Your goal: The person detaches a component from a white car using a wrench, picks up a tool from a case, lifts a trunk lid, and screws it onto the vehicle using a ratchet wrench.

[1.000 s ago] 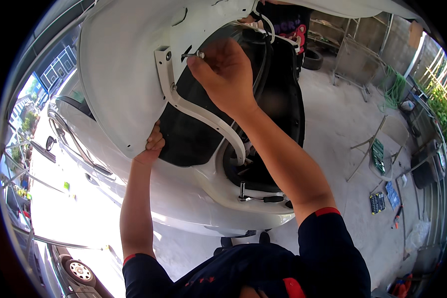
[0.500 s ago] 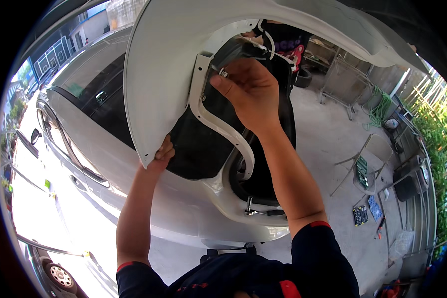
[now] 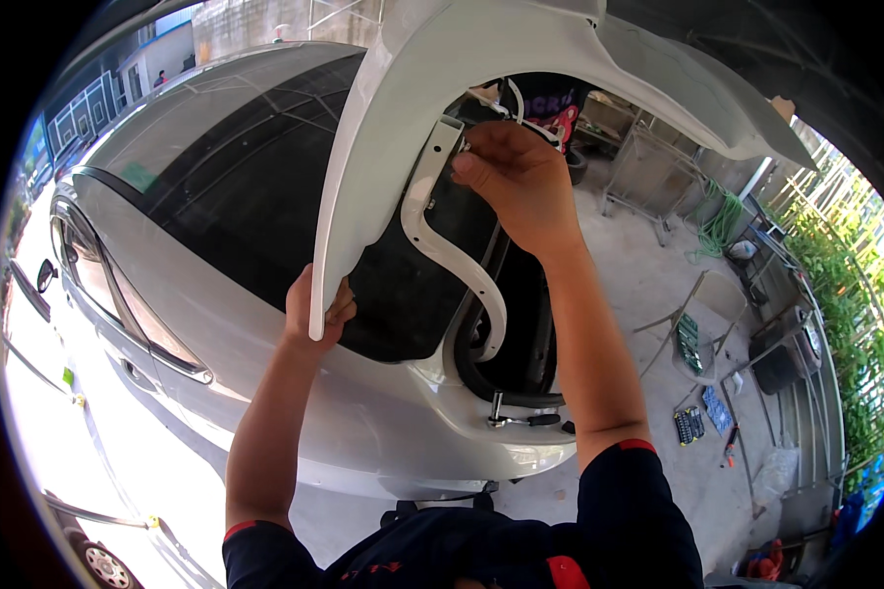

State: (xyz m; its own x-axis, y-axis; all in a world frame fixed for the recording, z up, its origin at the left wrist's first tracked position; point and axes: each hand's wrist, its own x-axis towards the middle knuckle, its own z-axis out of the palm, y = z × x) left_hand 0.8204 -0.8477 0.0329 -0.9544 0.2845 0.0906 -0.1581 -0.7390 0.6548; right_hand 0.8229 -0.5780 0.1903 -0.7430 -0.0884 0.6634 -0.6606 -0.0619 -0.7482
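A pale trunk lid [image 3: 413, 93] stands raised over the rear of a silver car. My left hand [image 3: 324, 306] is closed around its lower left corner, the thumb side outside and fingertips showing on the inner face. My right hand [image 3: 523, 187] is at the upper end of a curved white hinge arm [image 3: 424, 191]; its thumb and fingers pinch a small metal bolt [image 3: 465, 145], mostly covered by the fingers. Several small holes show along the hinge arm, whose lower end goes into the trunk opening. A ratchet wrench [image 3: 523, 421] with a socket lies on the rear ledge below.
The dark rear window [image 3: 275, 167] lies behind the lid. Another person in a dark printed shirt [image 3: 552, 103] stands beyond the opening. To the right are a folding chair [image 3: 702, 329], a socket set case [image 3: 689, 425], a blue cloth [image 3: 717, 409] and a coiled green hose [image 3: 722, 226].
The lid's lower corner has shifted right and turned more edge-on, my left hand moving with it. My right hand, still pinching the bolt, has moved slightly right. The view has shifted too.
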